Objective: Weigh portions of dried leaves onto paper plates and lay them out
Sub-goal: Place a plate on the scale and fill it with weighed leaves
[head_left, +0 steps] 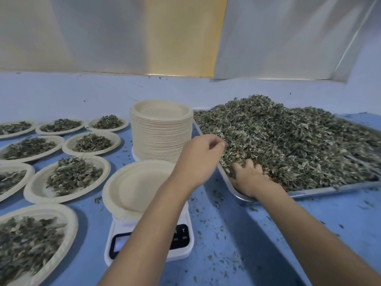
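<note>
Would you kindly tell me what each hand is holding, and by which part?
Left hand: curled fingers, nothing visible in them. Right hand: fingers buried in the dried leaves; grip cannot be told.

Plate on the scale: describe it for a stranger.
Find the metal tray heaped with dried leaves. Left of its near corner a white scale carries the plate. It is the only empty plate apart from the tall stack behind it.
</note>
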Available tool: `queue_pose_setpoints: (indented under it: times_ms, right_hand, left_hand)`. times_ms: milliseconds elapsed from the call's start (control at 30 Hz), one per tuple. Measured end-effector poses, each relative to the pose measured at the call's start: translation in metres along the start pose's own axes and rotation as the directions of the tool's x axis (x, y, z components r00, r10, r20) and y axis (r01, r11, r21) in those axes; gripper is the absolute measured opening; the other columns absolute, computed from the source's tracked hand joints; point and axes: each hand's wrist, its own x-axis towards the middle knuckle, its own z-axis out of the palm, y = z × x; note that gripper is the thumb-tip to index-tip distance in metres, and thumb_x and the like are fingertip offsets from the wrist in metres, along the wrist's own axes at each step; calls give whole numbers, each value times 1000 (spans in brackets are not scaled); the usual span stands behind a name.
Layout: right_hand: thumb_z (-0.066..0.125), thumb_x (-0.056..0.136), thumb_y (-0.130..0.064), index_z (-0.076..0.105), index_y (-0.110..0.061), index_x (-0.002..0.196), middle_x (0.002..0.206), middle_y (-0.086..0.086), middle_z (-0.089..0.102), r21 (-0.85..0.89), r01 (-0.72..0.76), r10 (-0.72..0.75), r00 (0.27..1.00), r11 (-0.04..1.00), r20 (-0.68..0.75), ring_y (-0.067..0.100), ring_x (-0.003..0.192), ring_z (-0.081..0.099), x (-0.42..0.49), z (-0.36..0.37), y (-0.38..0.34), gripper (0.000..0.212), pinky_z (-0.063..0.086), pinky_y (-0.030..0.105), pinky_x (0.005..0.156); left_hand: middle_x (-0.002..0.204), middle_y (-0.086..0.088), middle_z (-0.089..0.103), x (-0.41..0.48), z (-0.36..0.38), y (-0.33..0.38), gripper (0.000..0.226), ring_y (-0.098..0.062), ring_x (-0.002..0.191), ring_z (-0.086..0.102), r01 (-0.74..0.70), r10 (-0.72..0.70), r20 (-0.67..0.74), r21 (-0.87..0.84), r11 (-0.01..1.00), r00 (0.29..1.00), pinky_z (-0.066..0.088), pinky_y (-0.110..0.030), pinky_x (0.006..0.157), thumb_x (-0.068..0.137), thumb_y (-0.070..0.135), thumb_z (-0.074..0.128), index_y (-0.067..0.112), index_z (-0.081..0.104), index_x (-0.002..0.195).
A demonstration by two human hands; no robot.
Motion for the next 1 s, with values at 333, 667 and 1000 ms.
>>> queue_pose_setpoints:
  times_ms: [333, 667, 1000]
  right_hand:
    - [47, 97, -24, 55, -8, 111, 114, 16, 44, 117, 138, -88, 930, 984, -356, 37, 98, 54, 19, -8, -13, 24, 40, 37, 75]
    - [47, 95, -29, 58, -13, 97, 63, 1, 51, 873, 143, 364, 868, 465, -337, 15, 51, 39, 20, -21, 6, 20, 30, 28, 49]
    - [49, 97, -24, 57, -18, 83, 81, 2, 64, 931, 250, 179, 962, -267, -207, 18, 78, 59, -26, -62, -73, 17, 46, 34, 72]
  left_hand:
    - [91, 8, 71, 0, 1, -8, 24, -8, 92, 65, 56, -62, -37, -155, 986, 997, 49, -31, 89, 93, 16, 49, 24, 69, 83]
    - [96, -4, 70, 0, -8, -13, 15, -16, 94, 66, 375, -466, 16, -619, 690, 884, 52, -23, 71, 91, 12, 54, 10, 69, 92]
    - [101, -7, 59, -4, -27, -8, 28, -21, 89, 57, 394, -601, 111, -845, 362, 792, 45, -32, 74, 96, 30, 45, 9, 57, 110]
